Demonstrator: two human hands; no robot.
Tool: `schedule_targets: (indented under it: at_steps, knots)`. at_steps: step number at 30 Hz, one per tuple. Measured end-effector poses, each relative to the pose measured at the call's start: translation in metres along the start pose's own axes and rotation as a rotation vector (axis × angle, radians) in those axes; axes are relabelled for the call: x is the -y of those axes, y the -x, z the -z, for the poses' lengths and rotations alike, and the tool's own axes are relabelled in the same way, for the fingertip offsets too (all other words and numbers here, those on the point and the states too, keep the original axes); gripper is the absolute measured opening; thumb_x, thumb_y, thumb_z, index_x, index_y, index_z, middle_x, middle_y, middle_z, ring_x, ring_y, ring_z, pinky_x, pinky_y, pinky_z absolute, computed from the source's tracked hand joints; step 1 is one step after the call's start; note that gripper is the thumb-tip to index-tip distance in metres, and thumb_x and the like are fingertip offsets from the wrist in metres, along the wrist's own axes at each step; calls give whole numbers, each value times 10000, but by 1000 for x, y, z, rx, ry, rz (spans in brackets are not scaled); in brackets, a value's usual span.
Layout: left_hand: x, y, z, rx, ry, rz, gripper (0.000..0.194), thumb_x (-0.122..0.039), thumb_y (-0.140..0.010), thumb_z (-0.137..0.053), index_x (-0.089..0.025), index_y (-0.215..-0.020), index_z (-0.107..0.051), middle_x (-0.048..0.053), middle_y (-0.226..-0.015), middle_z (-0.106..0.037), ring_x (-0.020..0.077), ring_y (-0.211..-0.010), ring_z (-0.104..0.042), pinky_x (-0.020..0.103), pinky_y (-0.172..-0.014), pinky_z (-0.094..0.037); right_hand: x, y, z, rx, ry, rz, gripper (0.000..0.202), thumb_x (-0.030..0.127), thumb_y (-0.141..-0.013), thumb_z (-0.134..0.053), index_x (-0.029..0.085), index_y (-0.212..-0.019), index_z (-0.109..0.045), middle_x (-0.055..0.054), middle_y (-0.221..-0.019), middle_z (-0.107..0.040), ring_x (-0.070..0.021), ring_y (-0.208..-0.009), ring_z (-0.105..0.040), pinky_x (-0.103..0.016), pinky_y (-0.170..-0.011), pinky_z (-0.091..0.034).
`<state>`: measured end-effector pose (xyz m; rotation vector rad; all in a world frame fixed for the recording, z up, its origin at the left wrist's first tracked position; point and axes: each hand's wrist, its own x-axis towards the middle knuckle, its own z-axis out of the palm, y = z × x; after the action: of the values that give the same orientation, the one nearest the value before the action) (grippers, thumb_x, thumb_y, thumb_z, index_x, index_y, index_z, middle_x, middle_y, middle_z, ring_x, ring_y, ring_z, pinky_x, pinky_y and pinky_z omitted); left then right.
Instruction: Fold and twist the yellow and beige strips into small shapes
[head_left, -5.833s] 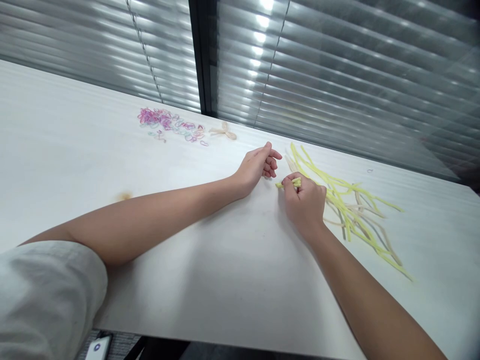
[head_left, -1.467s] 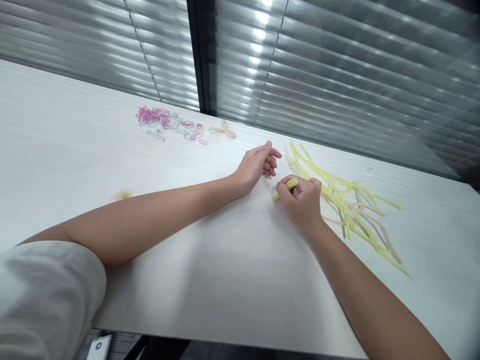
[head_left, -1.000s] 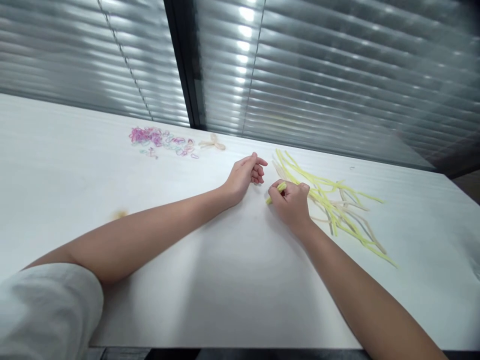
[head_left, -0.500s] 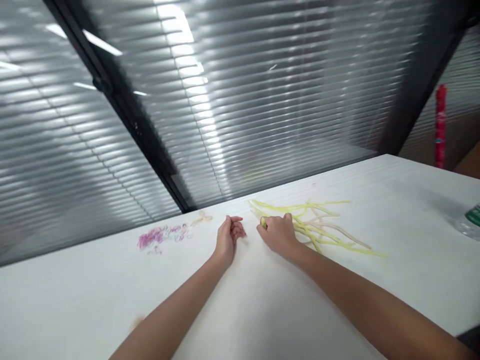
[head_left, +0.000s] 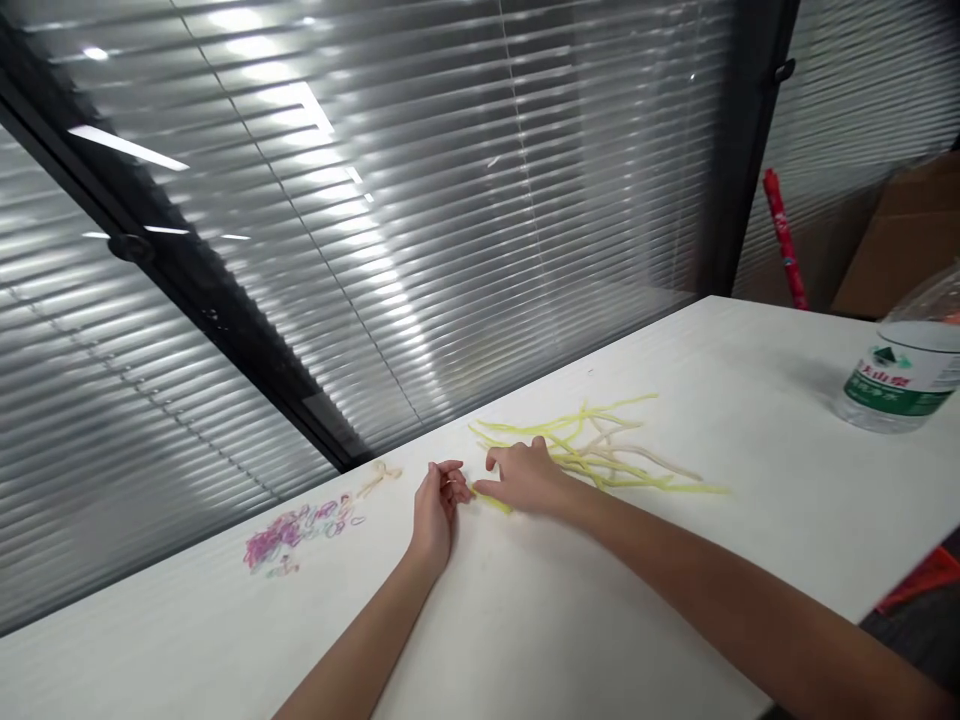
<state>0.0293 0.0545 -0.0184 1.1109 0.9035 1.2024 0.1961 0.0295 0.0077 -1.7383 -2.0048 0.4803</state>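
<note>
My left hand (head_left: 437, 505) rests on its side on the white table (head_left: 480, 640), fingers loosely bent and a little apart. No held thing shows in it. My right hand (head_left: 525, 475) is open, its thumb and forefinger spread. Under its thumb lies a short yellow strip (head_left: 493, 499), whose near end comes close to my left fingertips; whether they touch is unclear. Beyond and to the right of my right hand, long thin yellow strands (head_left: 622, 467) and beige strands (head_left: 660, 460) cross in a loose spread, partly hidden by that hand.
Left of my hands are a beige twisted piece (head_left: 381, 474) and a heap of small pink and purple loops (head_left: 289, 535). A clear cut-off water bottle (head_left: 896, 380) stands at right. Blinds (head_left: 450, 200) behind glass border the table; a red tube (head_left: 784, 240) and cardboard box (head_left: 900, 235) stand beyond.
My right hand has opened from a fist around something yellow, and a short yellow strip now shows on the table between my hands. The camera has turned right, bringing more of the bottle into view.
</note>
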Motion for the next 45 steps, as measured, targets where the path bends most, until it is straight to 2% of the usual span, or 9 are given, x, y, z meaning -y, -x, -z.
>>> schedule_targets:
  at_steps: [2,6,10,14,17,21,28,42,45]
  knots:
    - [0,1,-1,3,-21,-6,436,-560,-799,-577,-137,-894,-628,2,-698,-550,109,-587,-523,249,-592,-404,-2,-2,12,-51,-14,22,325,528,-833,-491,246,-922,-626,-12,-804,-711,-192,-837,-624,-389,-892,-290]
    - [0,3,-2,25,-55,-16,364,-499,-817,-587,-144,-881,-630,-1,-682,-533,107,-601,-509,241,-598,-399,-23,-7,46,-139,121,-56,233,374,-867,-476,243,-836,-666,-28,-845,-719,-195,-876,-618,-401,-890,-285]
    - [0,3,-2,25,-80,-6,339,-479,-817,-594,-147,-873,-633,-1,-683,-530,107,-600,-505,239,-596,-396,-62,-9,80,-108,238,-210,178,259,-839,-513,251,-840,-690,-32,-884,-718,-191,-893,-616,-393,-884,-302]
    - [1,2,-1,33,-86,-2,326,-471,-828,-585,-151,-871,-636,-4,-680,-522,101,-602,-499,235,-596,-391,-99,-6,98,-68,312,-321,177,198,-794,-566,252,-880,-710,-69,-976,-702,-211,-960,-603,-376,-853,-327]
    - [2,1,0,42,-93,-3,319,-467,-834,-579,-156,-875,-638,-4,-679,-524,103,-609,-498,237,-603,-391,-116,-5,101,-43,329,-359,209,150,-759,-570,261,-845,-725,-71,-996,-694,-206,-934,-613,-380,-850,-335]
    - [2,0,0,39,-97,0,321,-472,-823,-590,-158,-867,-640,-4,-675,-524,105,-607,-497,240,-602,-391,-123,-7,97,-28,336,-370,243,118,-726,-585,271,-846,-730,-60,-972,-703,-196,-922,-620,-380,-863,-334]
    - [-1,3,-1,37,-99,-4,319,-475,-814,-598,-161,-860,-641,-4,-679,-524,106,-604,-496,245,-604,-393,-122,-8,93,-29,338,-326,167,199,-762,-600,268,-840,-730,-48,-936,-719,-186,-925,-617,-347,-857,-340]
    - [-1,3,-1,38,-97,-2,313,-466,-815,-596,-159,-855,-643,-4,-681,-524,106,-604,-499,245,-607,-401,-121,-7,89,-38,355,-253,201,155,-779,-551,257,-856,-705,-37,-948,-713,-169,-894,-608,-320,-816,-322]
    - [-2,4,-2,31,-102,1,319,-472,-804,-608,-158,-851,-645,-4,-676,-525,107,-601,-503,246,-608,-404,-121,-6,87,-33,367,-252,188,135,-771,-555,241,-802,-707,-42,-935,-705,-165,-851,-609,-327,-810,-321]
